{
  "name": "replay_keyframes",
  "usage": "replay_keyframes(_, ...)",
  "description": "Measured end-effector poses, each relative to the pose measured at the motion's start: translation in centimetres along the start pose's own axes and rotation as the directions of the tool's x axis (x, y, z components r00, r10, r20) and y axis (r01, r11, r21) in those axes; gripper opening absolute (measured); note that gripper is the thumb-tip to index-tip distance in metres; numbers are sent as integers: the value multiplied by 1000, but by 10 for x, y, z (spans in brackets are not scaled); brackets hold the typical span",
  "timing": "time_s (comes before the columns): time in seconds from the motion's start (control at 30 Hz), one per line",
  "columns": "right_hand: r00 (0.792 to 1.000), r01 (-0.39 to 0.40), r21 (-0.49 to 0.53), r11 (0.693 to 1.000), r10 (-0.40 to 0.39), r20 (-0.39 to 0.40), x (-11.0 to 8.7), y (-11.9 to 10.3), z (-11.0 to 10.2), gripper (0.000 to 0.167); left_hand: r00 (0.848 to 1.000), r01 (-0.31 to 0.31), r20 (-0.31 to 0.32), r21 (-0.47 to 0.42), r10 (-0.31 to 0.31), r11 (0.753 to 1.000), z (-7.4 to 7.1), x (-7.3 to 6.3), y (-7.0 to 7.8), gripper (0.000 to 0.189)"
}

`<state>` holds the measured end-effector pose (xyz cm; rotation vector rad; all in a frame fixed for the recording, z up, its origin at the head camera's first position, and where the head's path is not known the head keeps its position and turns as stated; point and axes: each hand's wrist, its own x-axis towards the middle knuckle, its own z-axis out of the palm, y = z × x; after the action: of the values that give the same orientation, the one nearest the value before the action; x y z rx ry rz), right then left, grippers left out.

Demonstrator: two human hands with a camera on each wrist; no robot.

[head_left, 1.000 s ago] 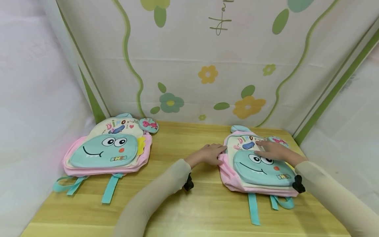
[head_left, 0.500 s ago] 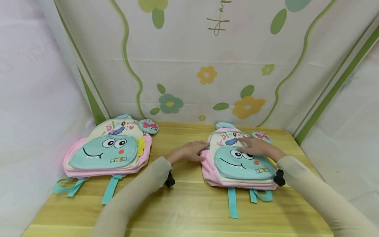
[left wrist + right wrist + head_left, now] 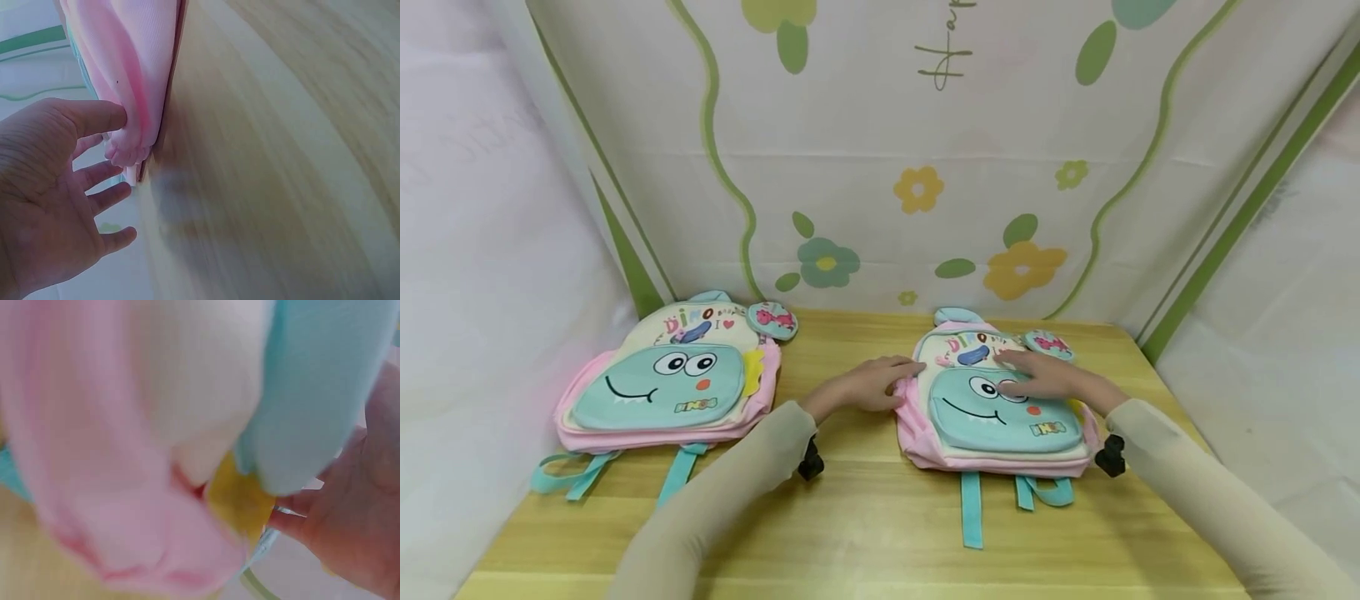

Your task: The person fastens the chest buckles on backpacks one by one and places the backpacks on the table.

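Note:
A pink and cream child's backpack (image 3: 973,427) with a teal dinosaur-face pocket lies face up on the right half of the table. My left hand (image 3: 872,385) is at its left side; in the left wrist view the thumb (image 3: 103,117) touches the pink fabric and the other fingers spread loosely. Over the upper front lies my right hand (image 3: 1047,375), fingers extended across the print and one of the dinosaur's eyes. From the right wrist, the yellow felt spikes (image 3: 240,497) at the pocket's edge show near that hand, whose fingertips are hidden behind the pocket.
A matching backpack (image 3: 655,387) lies at the left of the wooden table (image 3: 865,517), its teal straps toward the front. Each backpack carries a round teal tag with a pink dinosaur. A white curtain (image 3: 850,183) with printed flowers stands behind, with white sheets on both sides.
The right-hand backpack has slid left and slightly back across the table, with both hands moving along with it. Its movement is smaller over the last half second. The left backpack stays in place.

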<state>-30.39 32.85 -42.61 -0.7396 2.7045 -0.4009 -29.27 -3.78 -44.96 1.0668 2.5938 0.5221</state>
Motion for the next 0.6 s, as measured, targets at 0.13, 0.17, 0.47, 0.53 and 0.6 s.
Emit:
replay_keyframes(0.13,999,23,-29,999,-23,-24,-19,2,1,77,1000,-7,-5,21,7,1000,1,-1,1,62)
replay_keyframes(0.17,999,25,-41,999,-26,-31,-24,2,2,78,1000,-6,-4,20,7,1000,2,-2,1,62)
replay_keyframes(0.47,993,65,-60,996,-71,-97,-81,1,5,77,1000,1,-24,-6,-1,1000,3,-5,2,61)
replay_keyframes(0.53,990,64,-69,996,-71,-118,-92,2,7,77,999,2,-48,-37,-4,999,4,-6,4,59)
replay_keyframes(0.6,987,72,-56,996,-79,-141,-101,3,7,76,997,0,-79,-79,-6,997,6,-7,6,57)
